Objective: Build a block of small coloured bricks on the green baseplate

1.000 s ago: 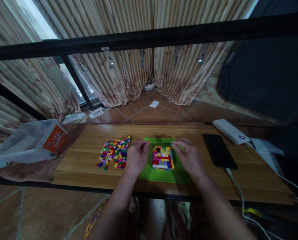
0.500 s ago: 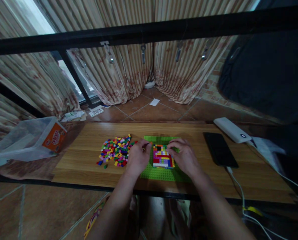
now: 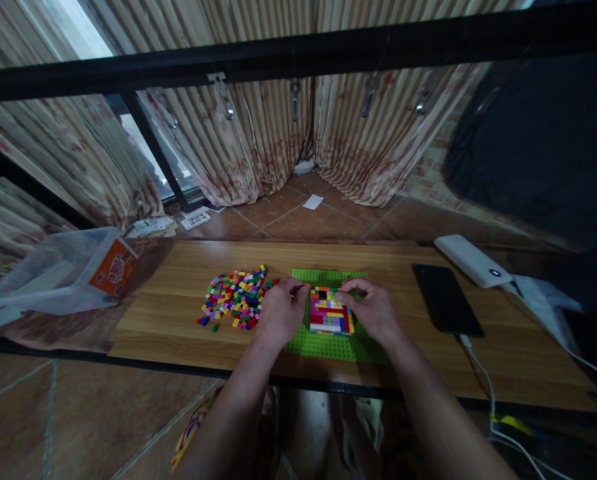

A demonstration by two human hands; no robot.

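A green studded baseplate (image 3: 323, 347) lies on the wooden table, bearing a low build of multicoloured toy bricks (image 3: 331, 317). At the build's upper left, my left hand (image 3: 282, 310) is closed in a pinch, with a speck of orange at the fingertips that looks like a small toy brick. My right hand (image 3: 373, 310) reaches in from the other side, thumb and fingers pinched together at the build's upper right corner. Whatever sits between those right fingertips is too small to make out. Left of my left hand spreads a pile of loose toy bricks (image 3: 235, 297).
A black phone (image 3: 447, 300) with a white cable lies right of the baseplate, near a white power bank (image 3: 471, 260). At the far left stands a clear plastic bin (image 3: 53, 273) with an orange label. A dark rail (image 3: 258, 60) crosses above, before striped curtains.
The whole view has shifted slightly, so the table items appear a little further right. Both hands keep nearly the same pinched poses over the build.
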